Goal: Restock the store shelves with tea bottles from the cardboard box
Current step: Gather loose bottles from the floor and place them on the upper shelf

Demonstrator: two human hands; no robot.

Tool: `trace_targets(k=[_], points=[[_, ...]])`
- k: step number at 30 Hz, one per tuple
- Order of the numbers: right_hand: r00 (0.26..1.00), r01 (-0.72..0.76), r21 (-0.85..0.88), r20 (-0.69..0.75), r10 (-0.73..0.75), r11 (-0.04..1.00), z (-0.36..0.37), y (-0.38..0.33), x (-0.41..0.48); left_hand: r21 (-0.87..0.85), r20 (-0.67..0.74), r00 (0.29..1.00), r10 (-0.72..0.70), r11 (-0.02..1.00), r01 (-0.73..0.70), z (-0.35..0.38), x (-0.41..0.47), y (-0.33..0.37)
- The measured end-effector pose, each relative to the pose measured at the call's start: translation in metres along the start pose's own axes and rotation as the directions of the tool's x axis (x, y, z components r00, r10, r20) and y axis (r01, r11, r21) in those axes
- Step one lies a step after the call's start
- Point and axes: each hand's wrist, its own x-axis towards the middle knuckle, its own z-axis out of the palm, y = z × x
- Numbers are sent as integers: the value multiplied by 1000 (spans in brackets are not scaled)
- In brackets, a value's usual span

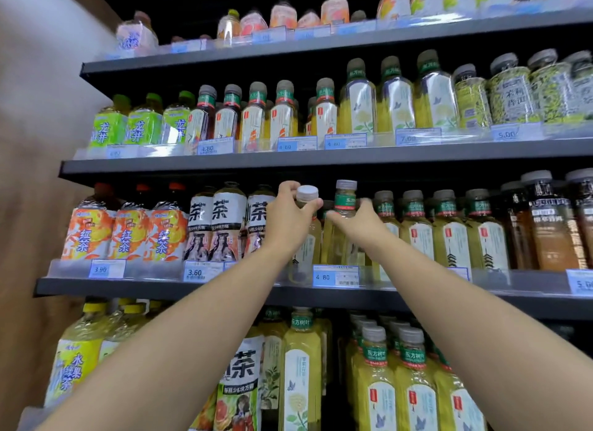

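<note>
This is a shop, at the section for bottled drinks. Dark metal shelves stand one above the other, and each one carries tea bottles in tidy rows, the same sort side by side, labels turned to the front. Along the front edge of each shelf a clear plastic rail holds printed price tags with barcodes, reading 3.90, 3.60, 4.80.

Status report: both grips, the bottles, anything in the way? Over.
Left grip holds a white-capped bottle by the neck. Right grip holds a green-banded bottle. Both at the shelf front, neighbouring bottles close alongside.
</note>
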Motion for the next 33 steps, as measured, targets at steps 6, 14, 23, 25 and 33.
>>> trace_targets(k=[6,14,23,25,33], points=[[976,-125,-167,159,152,978,6,17,-1,21,3,1000,25,999,-25,4,2,-2],[982,-82,-330,134,132,940,15,12,-3,26,-50,999,-12,1000,14,2,22,4],[978,-58,-381,164,129,923,14,17,-4,333,145,971,-190,934,133,21,3,-25],[981,-43,-405,156,115,913,15,17,-5,443,194,962,-194,892,90,21,-4,-28],[993,101,-597,14,-116,796,11,13,-21,702,325,943,67,651,-288,-12,-44,-34]])
